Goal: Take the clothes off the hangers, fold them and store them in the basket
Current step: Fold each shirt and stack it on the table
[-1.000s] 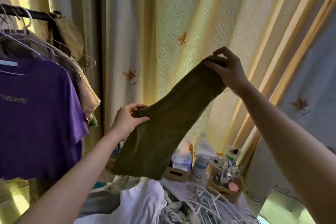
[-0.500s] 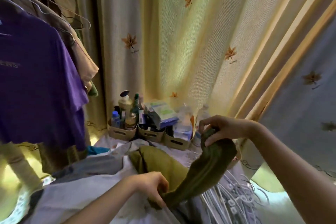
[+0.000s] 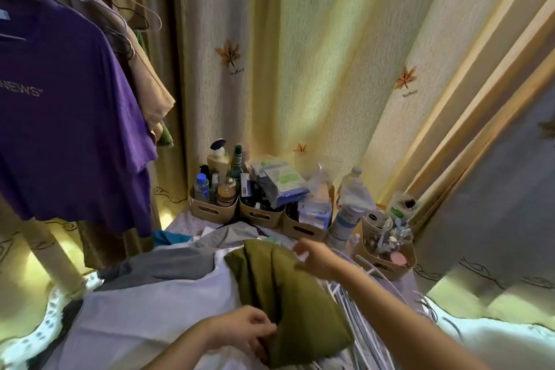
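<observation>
The olive garment, held aloft a second ago, now lies folded on the pile; left hand pinches its edge, right hand hovers open, empty.

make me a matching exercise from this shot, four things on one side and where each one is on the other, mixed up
Things
1. purple t-shirt
2. olive green garment
3. white hangers
4. clear water bottle

Places
A. piled loose, right of the folded garment
B. hanging on a hanger, upper left
C. standing between the tan bins and the round holder
D. lying folded on the clothes pile, the left hand at its near edge

Pairs: 1-B, 2-D, 3-A, 4-C
</observation>
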### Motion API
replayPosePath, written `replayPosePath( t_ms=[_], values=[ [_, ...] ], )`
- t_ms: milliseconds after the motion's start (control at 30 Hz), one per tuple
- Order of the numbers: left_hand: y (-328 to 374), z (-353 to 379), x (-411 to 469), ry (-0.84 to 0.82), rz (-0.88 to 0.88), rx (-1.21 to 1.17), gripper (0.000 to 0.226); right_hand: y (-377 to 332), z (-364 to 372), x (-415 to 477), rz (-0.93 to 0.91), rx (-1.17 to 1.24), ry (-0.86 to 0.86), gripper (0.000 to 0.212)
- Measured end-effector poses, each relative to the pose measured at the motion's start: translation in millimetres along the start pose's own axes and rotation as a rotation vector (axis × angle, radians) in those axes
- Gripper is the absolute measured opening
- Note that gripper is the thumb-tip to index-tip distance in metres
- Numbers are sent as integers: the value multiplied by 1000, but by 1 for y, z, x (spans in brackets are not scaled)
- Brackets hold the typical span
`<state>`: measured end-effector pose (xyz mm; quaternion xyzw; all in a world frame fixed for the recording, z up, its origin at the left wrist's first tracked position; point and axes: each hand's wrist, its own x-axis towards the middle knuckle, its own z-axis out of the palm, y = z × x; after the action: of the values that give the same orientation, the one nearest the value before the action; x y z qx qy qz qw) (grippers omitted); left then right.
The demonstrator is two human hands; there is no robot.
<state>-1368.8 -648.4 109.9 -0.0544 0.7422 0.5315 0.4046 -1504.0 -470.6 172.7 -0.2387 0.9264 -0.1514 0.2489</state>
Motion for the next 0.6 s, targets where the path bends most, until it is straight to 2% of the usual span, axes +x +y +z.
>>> replayPosePath(
  t_ms=[67,100,200,267,367,433,500,600],
  values=[
    [-3,-6,12,176,-3,-206,20,8,27,-2,36,-13,-151,36],
    [-3,-9,20,305,-7,-264,17,11,38,-3,56,18,-164,33],
    [1,-19,47,584,-35,-390,10,13,58,1,171,138,-32,29],
    [8,-24,63,627,-65,-428,22,12,61,8,258,182,30,33],
    [16,-36,76,692,-47,-401,33,8,65,24,342,207,70,51],
    [21,-44,80,692,-31,-443,41,1,66,36,401,222,92,62],
    [27,-45,80,667,19,-514,40,-4,71,47,429,167,82,71],
    [23,-43,76,638,172,-521,47,-9,80,56,436,40,90,65]
  ],
)
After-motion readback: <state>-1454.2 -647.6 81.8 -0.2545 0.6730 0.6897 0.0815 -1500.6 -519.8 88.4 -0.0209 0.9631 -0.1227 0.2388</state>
